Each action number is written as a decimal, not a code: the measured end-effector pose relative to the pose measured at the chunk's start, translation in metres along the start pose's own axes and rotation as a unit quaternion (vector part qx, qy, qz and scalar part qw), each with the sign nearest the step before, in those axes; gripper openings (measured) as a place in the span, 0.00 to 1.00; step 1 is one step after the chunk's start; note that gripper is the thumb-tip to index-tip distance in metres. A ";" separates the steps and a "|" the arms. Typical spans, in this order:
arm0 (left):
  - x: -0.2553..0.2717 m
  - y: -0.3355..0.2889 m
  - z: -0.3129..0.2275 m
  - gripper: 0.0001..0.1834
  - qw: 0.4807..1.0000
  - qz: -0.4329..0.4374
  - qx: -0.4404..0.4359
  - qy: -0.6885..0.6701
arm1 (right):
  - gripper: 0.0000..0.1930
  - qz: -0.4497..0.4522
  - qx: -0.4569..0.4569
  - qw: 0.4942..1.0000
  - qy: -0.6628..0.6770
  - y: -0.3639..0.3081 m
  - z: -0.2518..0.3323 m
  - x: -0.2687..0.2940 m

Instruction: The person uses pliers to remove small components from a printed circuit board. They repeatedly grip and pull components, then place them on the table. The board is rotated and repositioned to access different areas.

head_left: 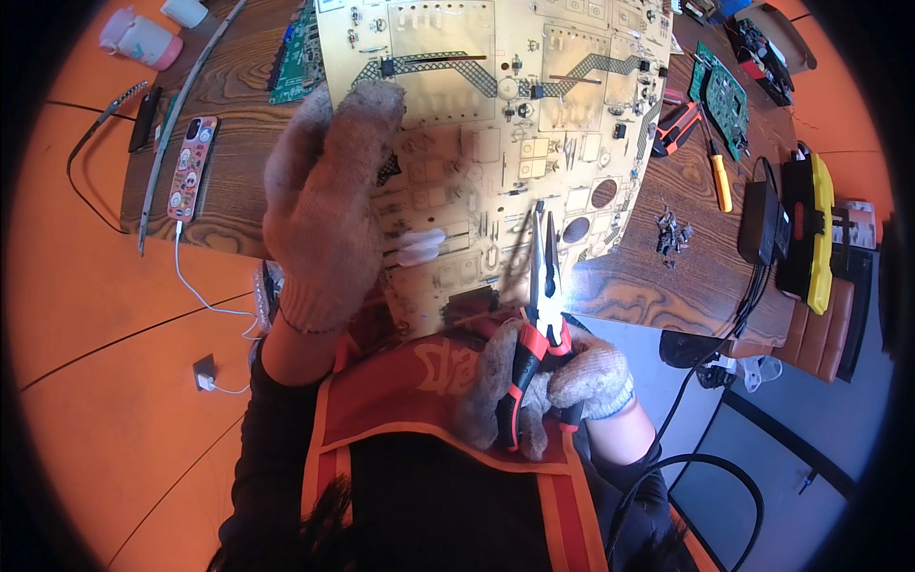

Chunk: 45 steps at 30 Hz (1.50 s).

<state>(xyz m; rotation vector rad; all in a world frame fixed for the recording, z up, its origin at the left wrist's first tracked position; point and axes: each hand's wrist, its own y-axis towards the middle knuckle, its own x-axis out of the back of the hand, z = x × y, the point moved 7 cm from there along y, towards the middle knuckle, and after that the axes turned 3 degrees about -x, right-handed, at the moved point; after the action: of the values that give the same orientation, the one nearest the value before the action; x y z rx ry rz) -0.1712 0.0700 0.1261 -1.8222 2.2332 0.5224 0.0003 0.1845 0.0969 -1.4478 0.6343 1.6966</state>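
Note:
A large yellowish circuit board (457, 181) with small parts and printed traces is tilted up in front of me. My left hand (329, 195), in a knitted work glove, grips its left side, fingers lying over the face. Just below the board's lower edge, my gloved right hand (548, 396) is wrapped round a pair of long-nose pliers (527, 377) with red-and-black handles. The plier jaws are slightly apart and point up in front of the board's lower right. Whether their tips touch a part I cannot tell. A bright glare covers the plier joint.
On the wooden table (624, 291) at right lie a pile of small removed-looking parts (672, 234), a yellow-handled screwdriver (721, 181), red-and-black pliers (677, 129) and a green board (721, 100). A black adapter (762, 224) trails cables. Left are a phone (193, 169) and a pink-and-white cup (141, 40).

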 end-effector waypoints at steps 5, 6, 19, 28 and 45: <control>-0.010 -0.004 -0.007 0.11 0.997 0.040 -0.025 -0.053 | 0.19 0.007 -0.036 0.999 0.022 0.001 -0.003 0.004; -0.011 -0.003 -0.009 0.11 0.997 0.047 -0.037 -0.052 | 0.18 -0.003 -0.040 0.999 0.011 0.000 -0.003 0.005; -0.015 0.002 -0.016 0.14 0.980 0.059 0.059 0.182 | 0.14 -0.424 -0.085 0.449 -0.782 -0.028 0.057 -0.010; -0.008 -0.003 -0.009 0.15 0.965 -0.015 0.087 0.246 | 0.18 -0.412 0.118 0.417 -0.802 -0.040 0.075 -0.020; -0.003 -0.001 -0.007 0.17 0.904 0.121 -0.015 0.410 | 0.17 -0.414 0.215 0.089 -0.880 -0.032 0.103 -0.006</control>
<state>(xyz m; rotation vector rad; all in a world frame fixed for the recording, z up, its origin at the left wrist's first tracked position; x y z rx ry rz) -0.1688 0.0691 0.1335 -2.0330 3.0066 -0.2588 -0.0312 0.2823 0.1293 1.1805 -0.9578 0.7788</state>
